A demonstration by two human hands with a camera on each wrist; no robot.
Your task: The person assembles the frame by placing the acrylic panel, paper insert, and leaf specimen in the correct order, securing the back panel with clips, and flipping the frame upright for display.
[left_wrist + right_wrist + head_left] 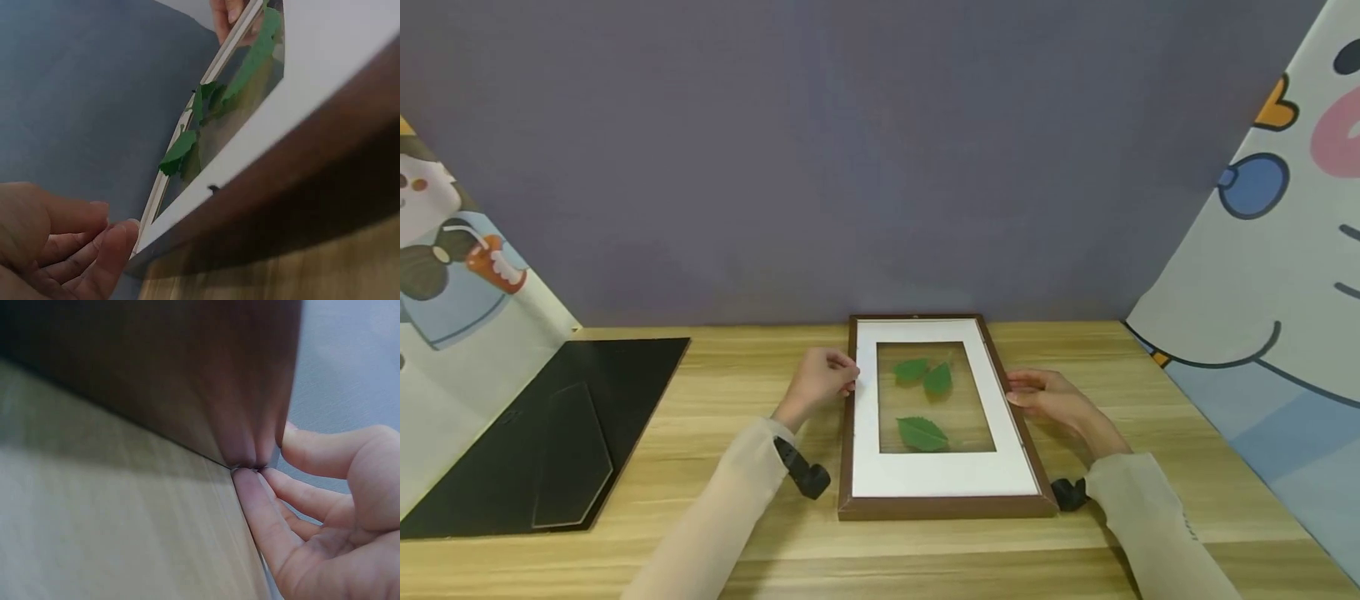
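1. Frame: rectangular, smooth brown rails; lies flat at the middle of the table, which has a streaked wood grain.
2. Mat: flat, white, inside the rails, with a rectangular window.
3. Pane: transparent, reflective, within the window.
4. Leaves: three, green, pointed, with toothed edges; two at the far end of the pane, one at the near end.
5. Left hand: at the left rail; fingers bent, tips close together. Whether they pinch the rail cannot be told.
6. Right hand: pinches the glossy right rail, thumb along one edge, fingertips at the other.
7. Board: black, flat, well left of the frame, with an angular flap.
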